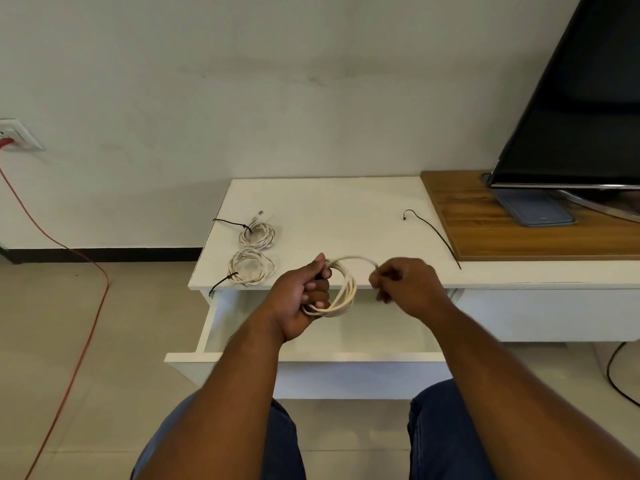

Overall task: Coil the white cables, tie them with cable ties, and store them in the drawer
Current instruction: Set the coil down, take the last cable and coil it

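Observation:
My left hand [304, 294] grips a coil of white cable [344, 292] above the open drawer [311, 356]. My right hand [405, 282] pinches the cable's free end, which arcs over from the coil. Two more white coils lie on the white cabinet top: the far coil [257, 234] and the near coil [251, 266], each bound with a black cable tie. A loose black cable tie [434, 233] lies on the cabinet top to the right. The drawer's inside looks bare where it shows.
A television [581, 98] stands on a wooden board [485, 223] at the right. A red cord [69, 258] runs from a wall socket [15, 133] across the floor on the left. A black cable [616, 375] lies on the floor at the right.

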